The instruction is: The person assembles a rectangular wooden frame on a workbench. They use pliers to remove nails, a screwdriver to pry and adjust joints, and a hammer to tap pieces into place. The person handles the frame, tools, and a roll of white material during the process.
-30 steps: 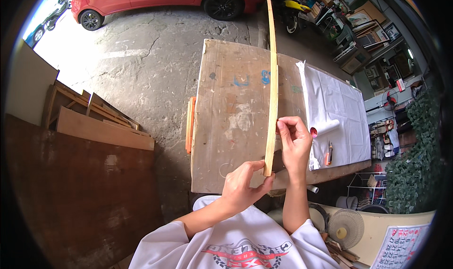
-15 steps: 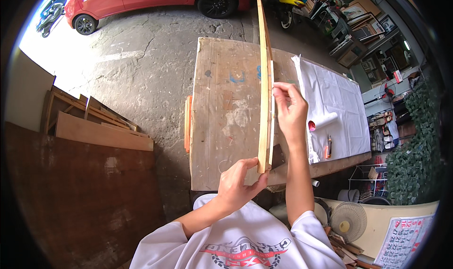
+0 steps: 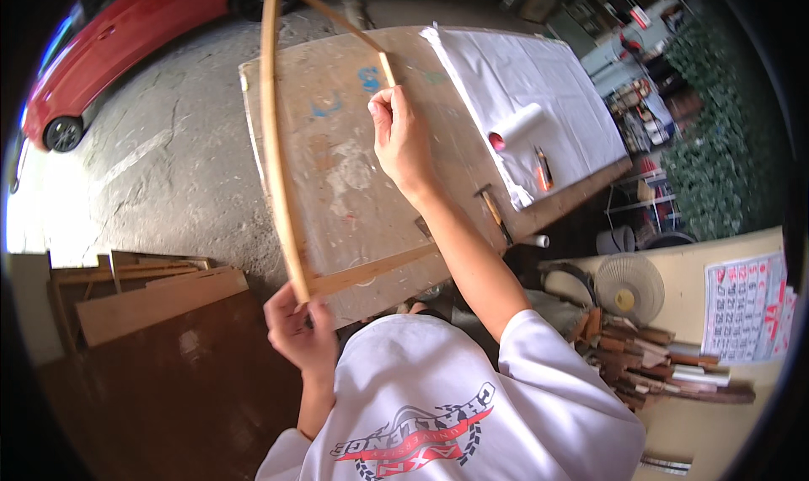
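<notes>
A rectangular wooden frame (image 3: 274,135) of thin pale strips is held up at a tilt over the worktable. My left hand (image 3: 297,325) grips its near left corner with thumb and fingers. Across the frame, my right hand (image 3: 403,139) is closed around the right-hand strip, and part of that strip is hidden behind the hand and forearm. To the right of my forearm a hammer (image 3: 490,209) lies on the worktable (image 3: 337,161). Farther right are a white cloth (image 3: 556,76), a white roll (image 3: 518,127) and a small orange-and-black tool (image 3: 543,171).
Wooden boards and panels (image 3: 152,300) stand at the left. A red car (image 3: 126,47) is parked beyond the table on the concrete floor. At the lower right are a fan (image 3: 628,287), a pile of wood offcuts (image 3: 653,359) and a wall calendar (image 3: 746,308).
The frame has swung from nearly edge-on to showing its opening, moving left. My left hand went left and down with its corner; my view turned to the right, and the hammer came into sight.
</notes>
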Demonstrator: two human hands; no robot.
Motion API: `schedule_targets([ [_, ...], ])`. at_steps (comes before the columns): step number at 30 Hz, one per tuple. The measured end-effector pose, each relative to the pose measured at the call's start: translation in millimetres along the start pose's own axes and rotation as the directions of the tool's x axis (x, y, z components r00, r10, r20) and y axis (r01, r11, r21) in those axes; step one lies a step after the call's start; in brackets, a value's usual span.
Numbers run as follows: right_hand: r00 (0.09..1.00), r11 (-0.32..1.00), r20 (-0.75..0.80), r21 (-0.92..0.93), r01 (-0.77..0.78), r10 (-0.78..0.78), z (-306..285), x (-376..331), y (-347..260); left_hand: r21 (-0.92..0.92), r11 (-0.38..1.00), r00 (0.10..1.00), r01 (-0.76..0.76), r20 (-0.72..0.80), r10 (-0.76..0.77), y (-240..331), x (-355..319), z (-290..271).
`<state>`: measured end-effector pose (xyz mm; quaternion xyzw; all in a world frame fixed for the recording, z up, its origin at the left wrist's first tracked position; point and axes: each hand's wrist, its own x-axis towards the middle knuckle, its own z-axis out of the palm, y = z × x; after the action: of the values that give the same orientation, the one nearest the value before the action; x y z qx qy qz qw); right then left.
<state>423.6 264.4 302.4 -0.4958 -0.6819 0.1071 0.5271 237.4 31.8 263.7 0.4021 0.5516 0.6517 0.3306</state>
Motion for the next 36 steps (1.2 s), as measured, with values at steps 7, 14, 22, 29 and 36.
schedule_targets([
  [7,0.866,0.885,-0.178,0.089,-0.458,0.467,-91.4,-69.7,194.9,-0.141,0.927,0.932,0.348,-0.055,-0.358,-121.1,-20.4,-89.9],
  [14,0.666,0.681,-0.303,-0.071,-0.729,0.682,-239.5,-193.0,354.4,-0.081,0.859,0.862,0.506,0.008,-0.507,-234.8,-66.9,-124.8],
  [22,0.352,0.358,-0.071,0.104,-0.928,0.933,-255.4,-121.2,446.4,0.358,0.608,0.696,0.708,-0.207,-0.688,-236.1,-78.0,-116.7],
  [29,0.306,0.320,-0.347,-0.016,-0.947,0.886,-205.0,-68.7,513.4,0.426,0.594,0.731,0.682,-0.416,-0.541,-158.0,-149.6,-122.2],
  [36,0.253,0.275,-0.112,0.479,-0.833,0.961,-200.9,-44.6,529.4,0.262,0.518,0.577,0.814,-0.460,-0.675,-122.2,-263.3,-103.4],
])
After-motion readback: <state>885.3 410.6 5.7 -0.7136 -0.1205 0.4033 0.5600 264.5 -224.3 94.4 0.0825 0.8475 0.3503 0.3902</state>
